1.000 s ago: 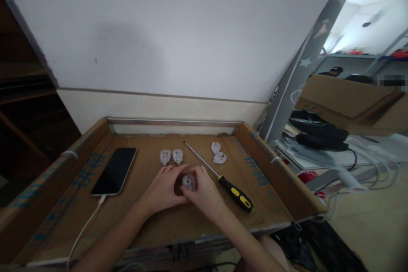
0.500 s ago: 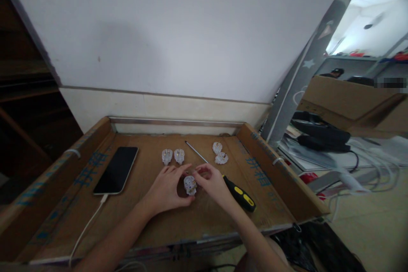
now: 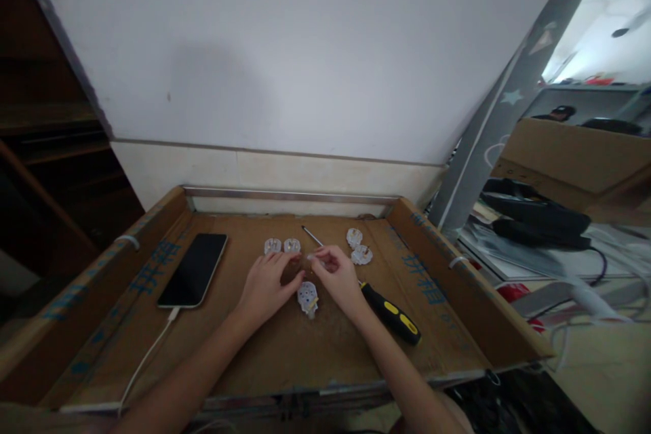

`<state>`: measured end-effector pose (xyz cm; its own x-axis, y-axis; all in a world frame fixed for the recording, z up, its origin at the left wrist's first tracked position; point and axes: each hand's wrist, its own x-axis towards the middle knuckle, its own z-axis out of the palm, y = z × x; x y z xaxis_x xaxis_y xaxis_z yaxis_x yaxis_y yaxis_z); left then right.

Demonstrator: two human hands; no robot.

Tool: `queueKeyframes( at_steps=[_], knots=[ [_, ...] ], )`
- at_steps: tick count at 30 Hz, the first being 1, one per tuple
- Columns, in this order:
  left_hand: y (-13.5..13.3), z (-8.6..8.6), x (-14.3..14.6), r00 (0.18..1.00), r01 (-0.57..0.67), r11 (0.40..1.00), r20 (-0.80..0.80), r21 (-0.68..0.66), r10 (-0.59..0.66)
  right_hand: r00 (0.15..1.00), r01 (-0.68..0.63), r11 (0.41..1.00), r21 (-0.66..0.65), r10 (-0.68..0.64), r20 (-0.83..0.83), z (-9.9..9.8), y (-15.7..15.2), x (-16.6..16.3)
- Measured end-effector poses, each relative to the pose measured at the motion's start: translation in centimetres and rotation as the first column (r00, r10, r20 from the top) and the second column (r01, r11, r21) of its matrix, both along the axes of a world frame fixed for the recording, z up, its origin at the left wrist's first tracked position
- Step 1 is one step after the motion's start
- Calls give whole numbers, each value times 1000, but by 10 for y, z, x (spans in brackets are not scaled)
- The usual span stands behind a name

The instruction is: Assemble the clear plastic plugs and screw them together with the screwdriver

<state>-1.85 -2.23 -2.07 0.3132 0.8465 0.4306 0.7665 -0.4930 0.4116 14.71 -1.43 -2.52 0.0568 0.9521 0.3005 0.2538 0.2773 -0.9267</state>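
A clear plastic plug piece (image 3: 308, 298) lies on the cardboard tray (image 3: 285, 346), between my two hands. My left hand (image 3: 266, 285) rests beside it on its left, fingers curled loosely, thumb near the piece. My right hand (image 3: 336, 276) is just right of it, fingertips pinched together over something too small to make out, close to the shaft of a black-and-yellow screwdriver (image 3: 390, 312). Two clear plug pieces (image 3: 282, 245) sit just beyond my left fingers. Two more plug pieces (image 3: 358, 246) lie beyond my right hand.
A dark phone (image 3: 194, 270) with a white cable (image 3: 147, 355) lies at the tray's left. The tray has raised cardboard sides and stands against a white wall. Cardboard boxes, black gear and cables (image 3: 539, 217) crowd the right.
Both hands let go of the plug piece, which now lies on the tray. My right hand moved up toward the screwdriver shaft with fingers pinched. The camera shifted slightly.
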Motion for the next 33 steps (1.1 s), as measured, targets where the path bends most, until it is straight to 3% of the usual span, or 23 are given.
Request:
queueKeyframes(
  at_steps=[6,13,19,25,33],
  knots=[
    [15,3,13,1000,8,1000,-21,4,-7,999,30,998,63,-29,-22,-5,3,-1],
    [8,3,15,998,-60,996,38,63,58,998,48,992,120,-44,-37,-15,-2,-4],
    [12,3,6,991,-132,986,46,102,128,975,219,968,119,-215,-48,-15,1,4],
    [12,-3,0,995,28,986,-96,165,-12,951,307,948,89,-300,-79,-15,2,10],
    [19,-9,1,968,83,959,-250,270,-14,962,240,971,-7,-239,-130,-11,0,7]
  ],
)
